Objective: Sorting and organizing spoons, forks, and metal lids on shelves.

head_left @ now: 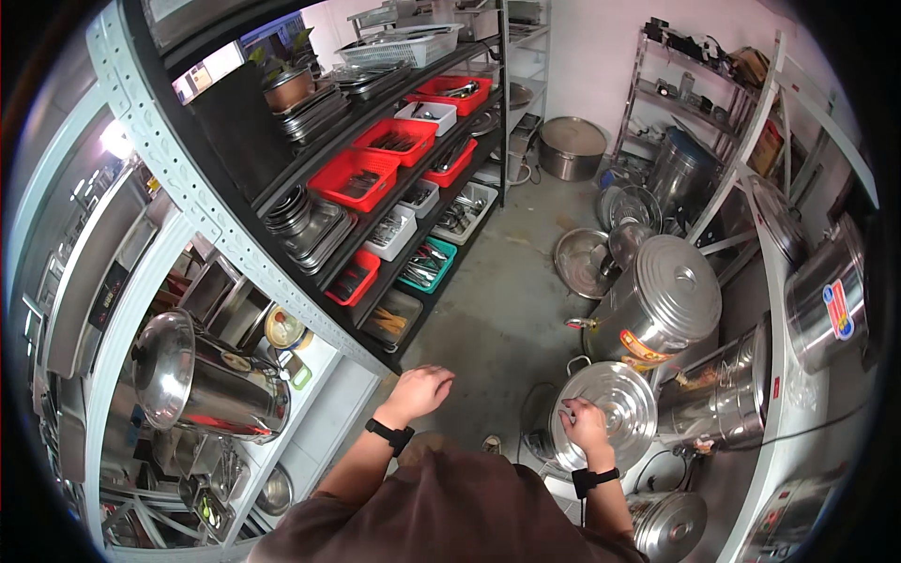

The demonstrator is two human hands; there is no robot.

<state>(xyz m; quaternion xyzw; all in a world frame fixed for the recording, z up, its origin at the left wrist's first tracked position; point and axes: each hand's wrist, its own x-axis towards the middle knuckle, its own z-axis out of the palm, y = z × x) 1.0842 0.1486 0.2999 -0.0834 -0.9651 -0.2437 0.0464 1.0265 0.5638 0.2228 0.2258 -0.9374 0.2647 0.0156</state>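
My left hand is out in front of my body, over the floor beside the black shelf, its fingers loosely curled together. Nothing shows in it. My right hand hovers over the round metal lid of a pot, its fingers bent and a little apart. It appears to hold nothing; whether it touches the lid I cannot tell. Both wrists wear a black band. Behind that lid stands a large stainless steel stockpot with a ridged lid and an orange label.
The black shelf carries red baskets, a green basket of cutlery and stacked metal pans. On the left, a tall steel pot lies on a white rack. More steel pots line the right side. A wide pot stands at the back.
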